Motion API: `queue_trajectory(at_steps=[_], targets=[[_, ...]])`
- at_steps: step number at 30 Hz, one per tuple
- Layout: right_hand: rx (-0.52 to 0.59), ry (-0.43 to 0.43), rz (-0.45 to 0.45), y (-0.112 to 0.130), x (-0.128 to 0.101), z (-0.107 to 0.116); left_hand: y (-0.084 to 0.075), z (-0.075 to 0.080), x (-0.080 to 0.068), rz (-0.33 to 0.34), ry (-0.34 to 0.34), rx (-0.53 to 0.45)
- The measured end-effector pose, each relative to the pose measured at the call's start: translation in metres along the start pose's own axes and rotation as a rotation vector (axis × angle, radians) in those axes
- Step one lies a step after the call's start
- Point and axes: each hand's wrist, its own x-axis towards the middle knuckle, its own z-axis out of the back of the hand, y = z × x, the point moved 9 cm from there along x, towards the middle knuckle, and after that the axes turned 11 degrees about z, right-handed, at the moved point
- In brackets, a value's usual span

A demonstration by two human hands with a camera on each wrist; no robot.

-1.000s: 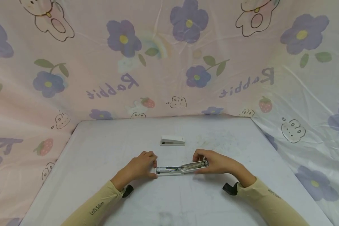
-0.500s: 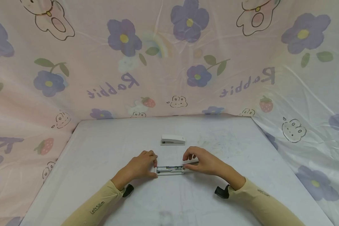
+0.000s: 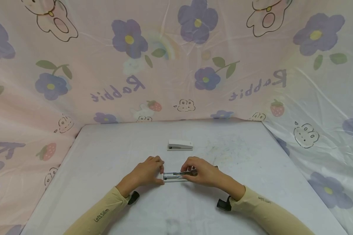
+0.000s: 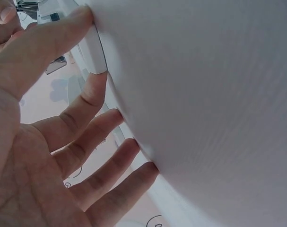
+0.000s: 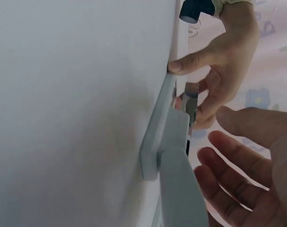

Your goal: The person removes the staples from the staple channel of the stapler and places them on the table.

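Observation:
An opened white stapler [image 3: 172,179] lies lengthwise on the table, its metal insides exposed. My left hand [image 3: 147,171] holds the left end of its base, thumb on one corner and index finger on the other; the other fingertips rest on the tabletop in the left wrist view. The stapler's top cover [image 5: 181,189] is swung back to the right, mostly behind my right hand in the head view. My right hand [image 3: 204,171] hovers over the stapler's middle with bent fingers. In the right wrist view its thumb and fingertips stand apart, close to a metal part [image 5: 191,98].
A second white stapler [image 3: 180,145], closed, sits farther back on the white table [image 3: 120,140]. Patterned cloth [image 3: 170,71] with flowers and rabbits hangs behind and at both sides. Black wrist pieces [image 3: 224,205] stick out under the sleeves.
My right hand has let go of the stapler's swung-back cover and moved left over the middle of the stapler. My left hand has kept its place.

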Motion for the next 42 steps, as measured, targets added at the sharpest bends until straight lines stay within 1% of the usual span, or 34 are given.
queue_trajectory(at_steps=[6,12,19,27,37,42], targets=[[-0.009,0.017,-0.019,0.002,0.005,-0.007,0.001,0.001,-0.001,0.009,0.007,-0.007],[-0.059,0.022,0.0,0.003,0.01,-0.011,0.001,0.002,-0.002,0.024,0.012,-0.021],[-0.089,0.035,0.017,0.003,0.013,-0.015,0.002,0.002,-0.001,0.026,0.011,-0.022],[-0.07,0.049,0.025,0.003,0.018,-0.021,0.004,0.0,0.0,0.041,0.015,-0.019],[-0.119,0.085,0.02,0.003,0.019,-0.025,0.004,-0.001,0.0,0.026,0.009,-0.023],[-0.091,0.103,0.032,0.003,0.02,-0.026,0.004,-0.001,0.0,0.026,0.01,-0.02]])
